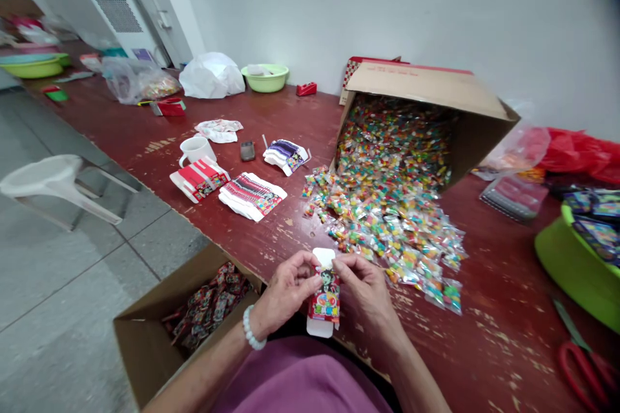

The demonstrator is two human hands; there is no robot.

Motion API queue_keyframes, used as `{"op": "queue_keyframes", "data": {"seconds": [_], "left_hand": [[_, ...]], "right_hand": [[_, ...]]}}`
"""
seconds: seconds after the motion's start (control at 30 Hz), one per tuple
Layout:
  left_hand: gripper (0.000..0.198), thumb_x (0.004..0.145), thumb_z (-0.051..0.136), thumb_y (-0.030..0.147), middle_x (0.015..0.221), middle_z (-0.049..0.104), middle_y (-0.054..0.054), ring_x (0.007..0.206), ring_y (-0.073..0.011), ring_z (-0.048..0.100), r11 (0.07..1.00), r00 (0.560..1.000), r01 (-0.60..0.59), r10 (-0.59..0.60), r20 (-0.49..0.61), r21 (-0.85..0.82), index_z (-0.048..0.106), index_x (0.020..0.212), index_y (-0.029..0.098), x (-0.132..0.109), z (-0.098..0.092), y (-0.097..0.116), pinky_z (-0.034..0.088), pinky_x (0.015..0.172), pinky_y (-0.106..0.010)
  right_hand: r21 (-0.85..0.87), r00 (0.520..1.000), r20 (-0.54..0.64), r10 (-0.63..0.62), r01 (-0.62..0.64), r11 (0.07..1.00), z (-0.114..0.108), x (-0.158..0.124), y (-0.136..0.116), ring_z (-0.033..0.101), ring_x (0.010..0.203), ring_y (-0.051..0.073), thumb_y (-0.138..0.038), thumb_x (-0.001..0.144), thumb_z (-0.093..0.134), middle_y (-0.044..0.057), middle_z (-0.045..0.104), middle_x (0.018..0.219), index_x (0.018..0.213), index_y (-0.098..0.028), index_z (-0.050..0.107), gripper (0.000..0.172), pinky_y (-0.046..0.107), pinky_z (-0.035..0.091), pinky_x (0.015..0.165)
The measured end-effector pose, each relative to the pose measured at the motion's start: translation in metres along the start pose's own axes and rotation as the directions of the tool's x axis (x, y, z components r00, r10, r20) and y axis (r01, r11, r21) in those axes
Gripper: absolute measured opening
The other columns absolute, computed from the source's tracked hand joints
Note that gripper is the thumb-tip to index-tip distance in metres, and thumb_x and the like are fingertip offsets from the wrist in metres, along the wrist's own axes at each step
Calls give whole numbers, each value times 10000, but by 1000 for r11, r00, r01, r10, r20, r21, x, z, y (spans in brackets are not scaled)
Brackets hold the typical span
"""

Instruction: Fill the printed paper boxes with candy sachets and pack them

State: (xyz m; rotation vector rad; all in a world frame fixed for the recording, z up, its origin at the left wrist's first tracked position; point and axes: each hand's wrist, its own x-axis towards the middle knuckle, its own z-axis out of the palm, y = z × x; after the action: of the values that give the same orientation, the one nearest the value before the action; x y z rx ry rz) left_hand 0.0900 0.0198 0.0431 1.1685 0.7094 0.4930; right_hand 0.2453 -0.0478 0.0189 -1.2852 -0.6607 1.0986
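Note:
Between my two hands, over the table's front edge, is a small printed candy box [324,297] with white flaps showing at both ends. My left hand [293,287], with a pale beaded bracelet on its wrist, pinches the box's upper left side. The fingers of my right hand [365,287] pinch its upper right edge near the top flap. Just beyond lies a heap of small clear candy packets [387,226], spilling from a tipped cardboard box [426,80]. To the left are stacks of flat printed cartons, one red and white [254,195], one purple [285,155].
An open carton [140,342] with dark printed packs sits below the table's left edge. Red-handled scissors [581,361] and a green basin [571,264] are at right. A white mug [196,150] and a phone-like dark object [247,150] stand further back. A white stool [53,181] is at left.

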Motion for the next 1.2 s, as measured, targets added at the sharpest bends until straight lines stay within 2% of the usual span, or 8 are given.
{"op": "queue_keyframes", "data": {"seconds": [0.13, 0.27, 0.33, 0.47, 0.63, 0.83, 1.03, 1.2], "left_hand": [[189, 859, 661, 333, 859, 647, -19, 800, -137, 579, 990, 998, -59, 56, 27, 124, 594, 940, 176, 0, -1, -1, 451, 731, -234], [354, 821, 722, 341, 865, 651, 2, 780, -131, 602, 999, 999, -39, 39, 7, -19, 511, 1079, 221, 0, -1, -2, 466, 729, -243], [497, 800, 748, 368, 858, 651, 13, 750, -130, 624, 989, 1000, 21, -21, -3, -145, 450, 1180, 251, -1, 1, -5, 478, 695, -239], [480, 890, 560, 560, 869, 680, -51, 577, -161, 665, 920, 964, 247, -202, 173, -305, 485, 1214, 214, 0, 7, -14, 495, 530, -259], [611, 891, 428, 672, 679, 664, -43, 404, -160, 602, 858, 937, 349, -314, 153, -377, 566, 1176, 150, 7, 12, -25, 438, 380, -238], [664, 897, 392, 692, 659, 674, -55, 405, -122, 574, 967, 978, 208, -207, 20, -148, 638, 1123, 119, 7, 16, -20, 421, 391, -204], [743, 924, 289, 692, 645, 681, -86, 428, -123, 585, 989, 987, 148, -149, 57, 20, 719, 969, 87, 4, 12, -18, 441, 421, -208], [730, 936, 299, 669, 642, 685, -92, 439, -127, 593, 989, 992, 119, -123, 34, 92, 723, 1028, 83, 2, 8, -19, 452, 439, -210]], "right_hand": [[73, 999, 36, 37, -40, 996, -7, 3, -8, 594, 673, 153, -402, 692, 839, 0, 664, 759, 959, -194, 695, 367, 265, 473, 632], [-52, 992, 128, -8, 15, 999, -10, 1, -9, 593, 700, 154, -399, 775, 779, 24, 668, 777, 873, -178, 712, 250, 266, 469, 650], [-90, 991, 106, -78, 87, 992, -10, 0, -8, 598, 718, 165, -400, 796, 759, 33, 678, 780, 792, -181, 710, 224, 280, 474, 669], [-107, 991, 27, -130, 133, 985, -7, -5, -9, 604, 658, 183, -439, 787, 754, 21, 658, 714, 797, -220, 727, 221, 289, 471, 597], [-200, 984, 120, -130, 152, 968, -5, -9, -16, 634, 661, 193, -476, 803, 727, 46, 677, 766, 795, -234, 741, 243, 303, 491, 583], [-212, 990, 106, -93, 113, 971, -2, -5, -19, 609, 550, 154, -473, 771, 750, 39, 700, 724, 828, -200, 736, 279, 271, 493, 510], [-30, 979, 191, 71, -67, 997, 5, 0, -23, 601, 416, 157, -451, 772, 754, 31, 701, 639, 809, -177, 689, 284, 263, 465, 395], [-93, 983, 180, 30, -13, 996, 2, -3, -23, 609, 449, 156, -446, 803, 728, 54, 724, 707, 828, -173, 701, 276, 271, 471, 435]]}}
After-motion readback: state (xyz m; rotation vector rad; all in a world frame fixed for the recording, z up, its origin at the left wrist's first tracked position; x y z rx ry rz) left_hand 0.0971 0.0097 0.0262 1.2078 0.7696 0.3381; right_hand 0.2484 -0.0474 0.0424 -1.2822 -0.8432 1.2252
